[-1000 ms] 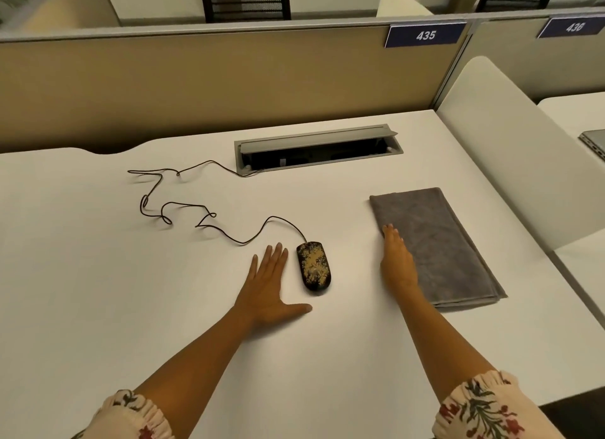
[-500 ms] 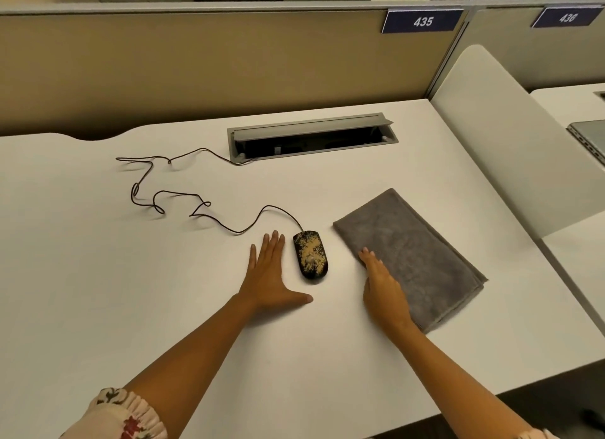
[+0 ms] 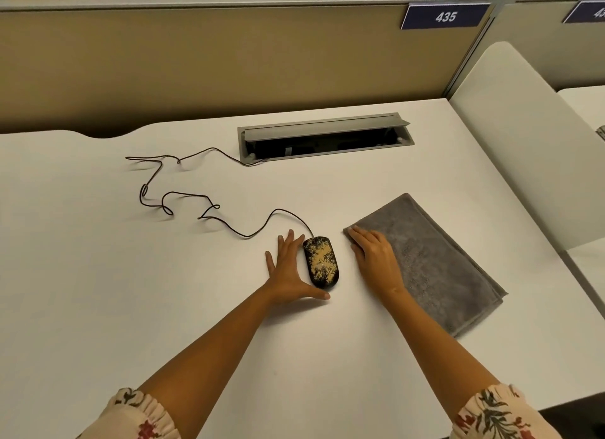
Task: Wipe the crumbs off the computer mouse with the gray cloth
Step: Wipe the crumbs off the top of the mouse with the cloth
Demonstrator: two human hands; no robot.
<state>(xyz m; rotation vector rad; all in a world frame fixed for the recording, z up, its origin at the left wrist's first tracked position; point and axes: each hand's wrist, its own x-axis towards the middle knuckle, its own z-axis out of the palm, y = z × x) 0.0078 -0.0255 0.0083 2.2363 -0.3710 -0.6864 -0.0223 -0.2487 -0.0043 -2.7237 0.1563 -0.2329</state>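
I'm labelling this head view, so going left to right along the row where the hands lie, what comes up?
Left hand → mouse → right hand → gray cloth.

On the white desk [image 3: 98, 275], the left hand [image 3: 289, 270] lies flat with fingers spread, its thumb and forefinger side touching the crumb-speckled black computer mouse [image 3: 321, 261]. The right hand [image 3: 376, 261] rests palm-down on the near-left corner of the folded gray cloth [image 3: 435, 261] (just beside the mouse, apart from it), and the mouse's cord [image 3: 183, 194] loops away to an open cable box [image 3: 324, 139]
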